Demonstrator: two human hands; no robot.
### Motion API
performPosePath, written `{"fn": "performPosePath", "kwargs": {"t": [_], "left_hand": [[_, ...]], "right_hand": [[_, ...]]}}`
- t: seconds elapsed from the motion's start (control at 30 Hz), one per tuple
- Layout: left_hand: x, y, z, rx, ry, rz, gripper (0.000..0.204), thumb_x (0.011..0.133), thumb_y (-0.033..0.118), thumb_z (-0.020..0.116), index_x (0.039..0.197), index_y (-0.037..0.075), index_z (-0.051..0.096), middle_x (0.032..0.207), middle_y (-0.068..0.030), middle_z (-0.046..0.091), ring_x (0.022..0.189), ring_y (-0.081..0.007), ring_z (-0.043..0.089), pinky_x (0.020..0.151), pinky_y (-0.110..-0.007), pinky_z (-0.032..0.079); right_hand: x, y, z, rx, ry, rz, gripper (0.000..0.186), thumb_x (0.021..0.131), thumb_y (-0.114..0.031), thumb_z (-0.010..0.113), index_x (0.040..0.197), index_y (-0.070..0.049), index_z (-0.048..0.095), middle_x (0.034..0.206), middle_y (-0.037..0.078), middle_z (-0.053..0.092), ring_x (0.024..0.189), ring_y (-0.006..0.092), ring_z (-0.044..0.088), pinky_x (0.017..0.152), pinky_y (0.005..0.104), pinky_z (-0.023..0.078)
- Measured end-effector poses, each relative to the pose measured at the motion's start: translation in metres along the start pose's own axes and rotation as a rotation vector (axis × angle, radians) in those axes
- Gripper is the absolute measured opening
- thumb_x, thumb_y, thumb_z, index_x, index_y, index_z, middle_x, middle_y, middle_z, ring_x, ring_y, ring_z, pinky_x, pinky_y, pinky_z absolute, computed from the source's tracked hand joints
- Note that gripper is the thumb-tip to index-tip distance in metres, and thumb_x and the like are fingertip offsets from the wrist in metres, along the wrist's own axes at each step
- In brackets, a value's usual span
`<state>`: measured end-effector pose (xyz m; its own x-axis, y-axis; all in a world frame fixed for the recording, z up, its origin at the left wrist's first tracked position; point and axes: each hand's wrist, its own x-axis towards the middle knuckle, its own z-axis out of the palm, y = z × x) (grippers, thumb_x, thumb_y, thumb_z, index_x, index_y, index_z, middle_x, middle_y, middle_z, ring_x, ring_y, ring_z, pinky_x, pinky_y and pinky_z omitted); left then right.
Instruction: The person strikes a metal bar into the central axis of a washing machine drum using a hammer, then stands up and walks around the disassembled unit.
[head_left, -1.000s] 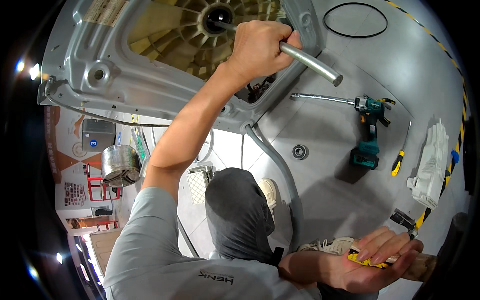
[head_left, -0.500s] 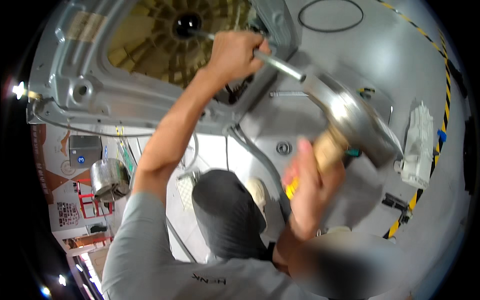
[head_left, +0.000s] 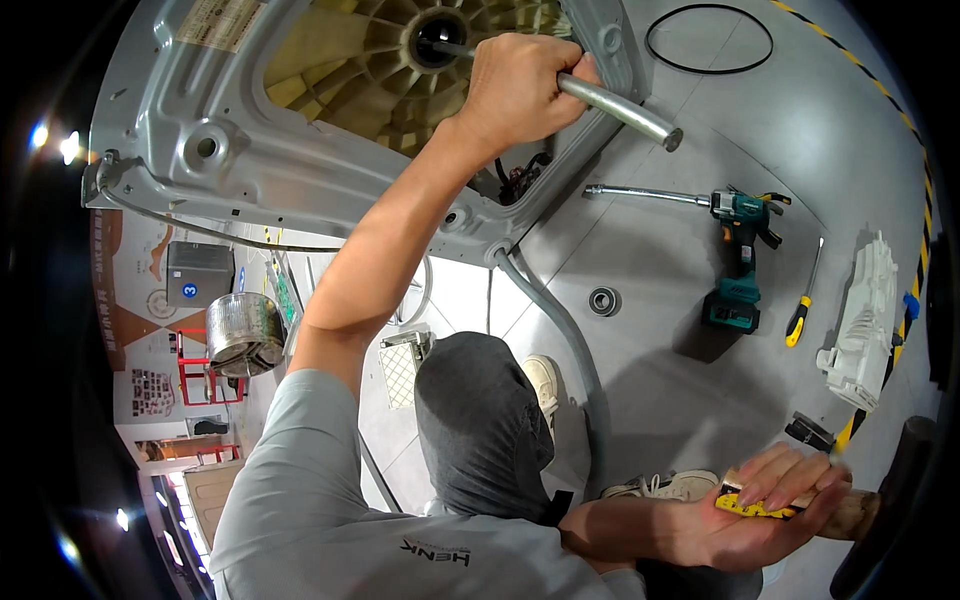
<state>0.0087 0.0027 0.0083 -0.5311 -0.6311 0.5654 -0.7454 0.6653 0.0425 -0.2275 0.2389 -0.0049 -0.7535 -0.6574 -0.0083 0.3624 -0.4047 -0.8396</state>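
Note:
My left hand (head_left: 528, 85) is wrapped round a steel rod (head_left: 625, 110), whose thin end points into the dark round hub (head_left: 425, 50) of a yellowed ribbed plastic tub (head_left: 345, 80). The rod's thick free end sticks out to the right of the fist. Down at the lower right, my right hand (head_left: 770, 515) grips a hammer (head_left: 888, 505) by its wooden handle, which has a yellow band. The hammer's dark head is partly lost at the picture's rim, well apart from the rod. A grey sheet-metal casing (head_left: 290, 185) surrounds the tub.
On the grey floor lie a ring-shaped bearing (head_left: 604, 301), a green cordless driver (head_left: 738, 265) with a long socket extension, a screwdriver (head_left: 798, 322), a black belt loop (head_left: 710, 70) and a white plastic part (head_left: 862, 325). A grey hose (head_left: 545, 300) runs down from the casing. A metal drum (head_left: 244, 333) stands at left.
The hammer in my right hand has swung away from the rod's free end, down to the lower right. My left hand keeps its grip on the rod. The view has shifted slightly.

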Motion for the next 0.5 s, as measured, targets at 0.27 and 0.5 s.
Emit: {"fn": "performPosePath", "kwargs": {"t": [0.27, 0.5], "left_hand": [[0.008, 0.003, 0.005, 0.035, 0.016, 0.04, 0.033, 0.081, 0.018, 0.059, 0.057, -0.001, 0.048, 0.049, -0.0141, 0.039, 0.043, -0.03, 0.037, 0.043, -0.037, 0.032], [0.004, 0.008, 0.005, 0.064, -0.049, -0.061, 0.026, 0.076, 0.02, 0.058, 0.056, 0.004, 0.056, 0.05, -0.0114, 0.049, 0.048, -0.0323, 0.049, 0.045, -0.038, 0.038]], "right_hand": [[-0.004, 0.028, -0.005, 0.27, -0.198, 0.26, 0.029, 0.097, -0.026, 0.041, 0.115, -0.003, 0.038, 0.064, 0.006, 0.049, 0.044, 0.0132, 0.044, 0.039, 0.0237, 0.041], [0.002, 0.061, 0.024, 0.01, -0.338, 0.406, 0.024, 0.094, -0.023, 0.048, 0.102, 0.0, 0.047, 0.064, 0.004, 0.049, 0.046, 0.0092, 0.044, 0.045, 0.0204, 0.036]]}}
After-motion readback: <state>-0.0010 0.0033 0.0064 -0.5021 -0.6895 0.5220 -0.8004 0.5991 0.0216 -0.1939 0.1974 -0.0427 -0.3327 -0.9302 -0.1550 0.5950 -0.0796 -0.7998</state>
